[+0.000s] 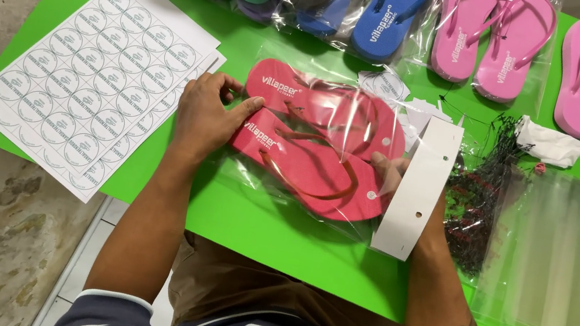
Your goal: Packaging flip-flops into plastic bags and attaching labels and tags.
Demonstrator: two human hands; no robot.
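Head view: the left hand (206, 115) grips the heel end of the red flip-flops (317, 140), which lie in a clear plastic bag (261, 197) mid-way across the green table (270, 241). The right hand (391, 173), fingers pinching, holds the white card header (420, 185) at the bag's mouth. Round-sticker sheets (90, 81) lie at the left edge.

We look through a single head-worn camera, aimed steeply down and forward over our own forearms. It sits close above the green desk (277, 242), which fills most of the frame. The floor shows along the left edge; the desk's far side runs along the top.
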